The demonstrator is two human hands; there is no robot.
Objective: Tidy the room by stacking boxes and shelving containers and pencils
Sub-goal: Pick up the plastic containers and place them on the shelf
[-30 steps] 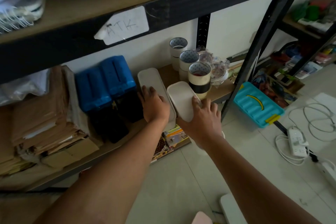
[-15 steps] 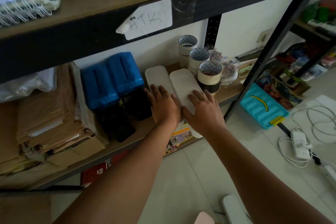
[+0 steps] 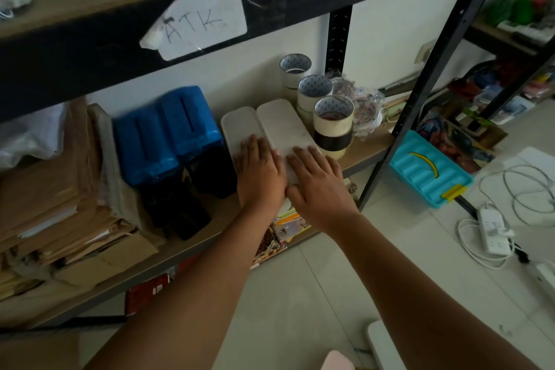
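two long white boxes lie side by side, touching, on the lower shelf [image 3: 363, 153], reaching from its front edge toward the back. the left hand [image 3: 260, 173] lies flat on the near end of the left box [image 3: 238, 126], fingers straight and gripping nothing. the right hand [image 3: 316, 182] lies flat on the near end of the right box [image 3: 283, 123], fingers spread. blue cases [image 3: 168, 132] stand just left of them, tape rolls [image 3: 332, 123] just right, possibly touching the right box.
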